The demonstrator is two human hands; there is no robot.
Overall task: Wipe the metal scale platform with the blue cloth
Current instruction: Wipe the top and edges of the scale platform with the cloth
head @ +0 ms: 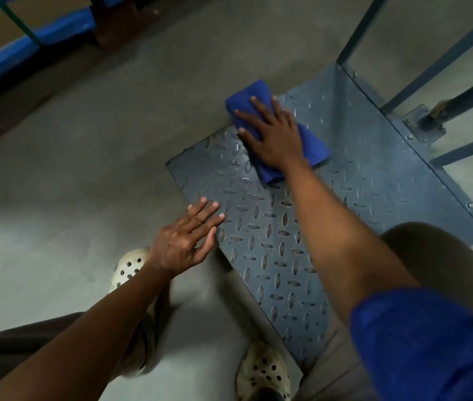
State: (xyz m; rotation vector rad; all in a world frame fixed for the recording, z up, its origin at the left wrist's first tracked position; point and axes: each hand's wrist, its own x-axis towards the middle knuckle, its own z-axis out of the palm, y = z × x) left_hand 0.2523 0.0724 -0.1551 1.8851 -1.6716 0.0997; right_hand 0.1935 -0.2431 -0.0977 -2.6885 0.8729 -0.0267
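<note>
The metal scale platform [301,227], a grey tread-pattern plate, runs from centre frame toward the lower right and sits on a concrete floor [70,183].

The blue cloth [314,146] is folded and lies on the plate in the upper centre of the frame, at the platform's upper-left edge. The right hand [272,134] lies flat on top of the cloth, palm down and fingers spread, pressing it to the metal. It is not pinching the cloth.

The left hand [183,241] is at left of centre, fingers straight and close together. Its fingertips rest on the platform's left edge and it holds nothing.

A blue sleeve [432,342] covers the right upper arm at lower right. Two pale perforated clogs [128,267] stand on the floor along the bottom. A grey metal rail frame [420,79] rises from the platform's far side at upper right. Cartons with blue wrapping [26,33] occupy the upper left.
</note>
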